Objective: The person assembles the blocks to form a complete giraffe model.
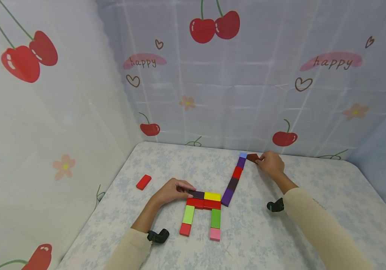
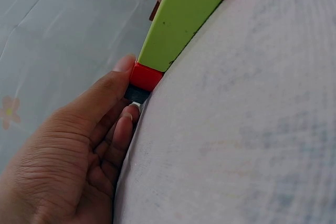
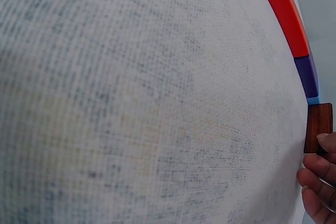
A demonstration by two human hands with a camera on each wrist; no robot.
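My right hand [image 1: 273, 163] pinches a brown wooden block [image 1: 252, 157] between thumb and fingers. The brown block lies at the far end of a slanting row, beside a light blue block [image 1: 243, 155]. My left hand [image 1: 170, 192] holds the left end of a black block [image 1: 197, 195], thumb in front and fingers behind. In the left wrist view the thumb also touches a red block [image 2: 146, 76]. A yellow block [image 1: 212, 196] continues the black one to the right. Red blocks [image 1: 211, 204] lie in front of them.
Two legs extend toward me: a light green block [image 1: 189, 214] with a red end block [image 1: 185, 229], and a green block [image 1: 215, 218] with a pink one [image 1: 214, 234]. Purple, dark and red [image 1: 237, 172] blocks form the slanting row. A loose red block [image 1: 144, 182] lies left.
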